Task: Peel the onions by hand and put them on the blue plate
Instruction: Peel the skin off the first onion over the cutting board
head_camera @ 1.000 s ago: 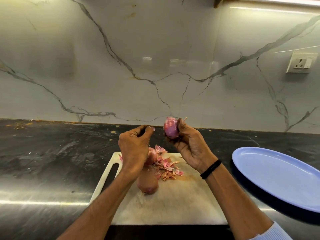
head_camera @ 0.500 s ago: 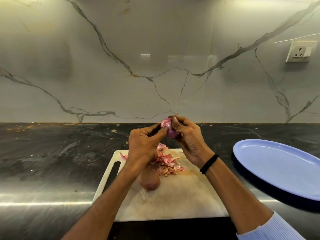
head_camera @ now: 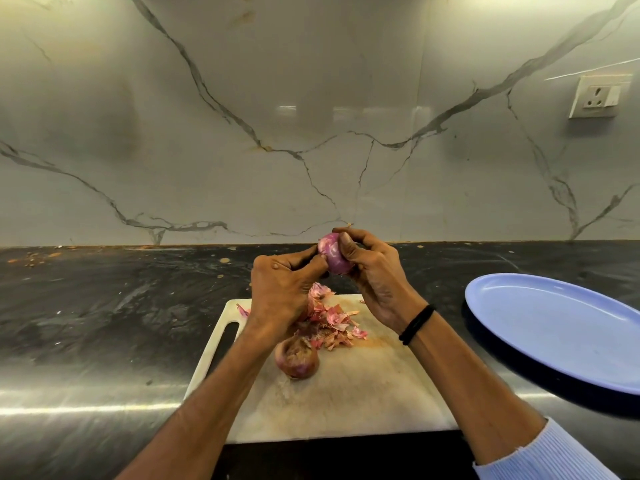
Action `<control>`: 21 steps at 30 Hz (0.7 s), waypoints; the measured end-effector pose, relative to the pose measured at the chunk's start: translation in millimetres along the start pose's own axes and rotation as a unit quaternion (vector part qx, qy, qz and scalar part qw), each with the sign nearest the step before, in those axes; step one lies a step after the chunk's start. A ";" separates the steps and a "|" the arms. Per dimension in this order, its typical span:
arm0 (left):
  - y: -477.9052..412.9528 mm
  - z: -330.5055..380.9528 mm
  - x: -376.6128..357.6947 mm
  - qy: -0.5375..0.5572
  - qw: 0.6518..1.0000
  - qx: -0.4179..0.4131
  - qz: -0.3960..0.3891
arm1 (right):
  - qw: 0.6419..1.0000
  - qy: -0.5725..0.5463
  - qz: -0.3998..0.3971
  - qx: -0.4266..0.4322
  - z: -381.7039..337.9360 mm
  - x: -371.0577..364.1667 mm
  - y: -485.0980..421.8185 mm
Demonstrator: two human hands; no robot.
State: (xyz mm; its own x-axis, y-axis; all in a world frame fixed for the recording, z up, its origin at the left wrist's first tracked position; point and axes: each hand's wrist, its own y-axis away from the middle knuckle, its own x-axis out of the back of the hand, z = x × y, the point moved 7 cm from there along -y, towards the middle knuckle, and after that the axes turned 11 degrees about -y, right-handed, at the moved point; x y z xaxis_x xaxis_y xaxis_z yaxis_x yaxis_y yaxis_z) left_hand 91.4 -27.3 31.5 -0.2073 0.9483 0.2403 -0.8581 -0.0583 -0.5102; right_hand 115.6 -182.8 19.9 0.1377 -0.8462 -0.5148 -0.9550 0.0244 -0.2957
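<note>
Your left hand rejoined the onion, fingertips pinching it; right hand fingers clamped round it: peeling resumes, plate waits

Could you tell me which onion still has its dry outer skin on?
The brownish onion lying on the cutting board; the held onion, gripped by the right hand, is glossy purple.

Left hand now on onion
</note>
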 end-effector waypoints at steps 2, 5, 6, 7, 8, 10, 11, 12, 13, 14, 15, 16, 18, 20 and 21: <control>-0.5 -0.6 -0.4 0.003 1.000 0.001 0.000 | 1.000 -0.002 0.001 0.000 -0.3 0.5 -0.2; -1.3 -1.1 1.9 0.009 1.000 0.003 0.009 | 1.000 -0.016 0.002 -0.004 -1.0 0.5 -0.3; -1.7 -1.4 3.5 0.010 1.000 0.004 0.015 | 1.000 -0.027 0.002 -0.009 -1.2 0.2 -0.1; -1.8 -1.1 4.9 0.012 1.000 0.004 0.019 | 0.999 -0.036 0.002 -0.012 -1.4 0.1 -0.1; -1.4 -0.5 6.1 0.014 1.000 0.003 0.020 | 0.999 -0.041 0.002 -0.013 -1.6 0.1 -0.4; -0.6 0.7 6.0 0.022 1.000 -0.001 0.021 | 0.999 -0.041 0.002 -0.009 -2.0 0.8 -1.2; -0.5 0.8 5.1 0.026 0.999 0.001 0.021 | 0.999 -0.038 0.001 -0.005 -2.1 1.3 -1.7; -0.4 0.5 4.1 0.031 0.999 0.004 0.022 | 0.999 -0.033 0.001 -0.001 -2.2 1.6 -2.0; 0.0 0.7 3.0 0.038 0.999 0.007 0.020 | 1.000 -0.028 0.001 0.003 -2.6 1.9 -2.2; 0.6 0.9 1.5 0.048 0.999 0.009 0.016 | 1.000 -0.024 0.001 0.006 -2.7 2.1 -1.9; 0.9 1.2 0.2 0.056 0.998 0.011 0.011 | 1.000 -0.023 0.000 0.007 -3.1 2.1 -1.8; 0.6 1.1 -0.6 0.058 0.998 0.013 0.008 | 1.000 -0.025 -0.002 0.008 -3.6 1.9 -1.5; 0.5 1.4 -0.3 0.055 0.998 0.015 0.012 | 1.000 -0.025 -0.007 0.011 -4.3 1.3 -1.4; 0.6 2.1 0.6 0.053 0.998 0.010 0.019 | 1.000 -0.024 -0.011 0.012 -4.6 0.6 -1.5; 0.6 2.8 0.9 0.051 0.998 0.006 0.022 | 1.000 -0.024 -0.012 0.012 -4.6 0.3 -1.6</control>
State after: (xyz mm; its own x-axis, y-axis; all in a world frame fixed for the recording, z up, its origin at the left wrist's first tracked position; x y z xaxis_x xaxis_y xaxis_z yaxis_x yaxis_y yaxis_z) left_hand 89.4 -27.4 33.7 -0.1959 0.9717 0.1322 -0.8552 -0.1033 -0.5080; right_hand 116.0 -185.6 23.9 0.1734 -0.8201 -0.5453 -0.9449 0.0176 -0.3270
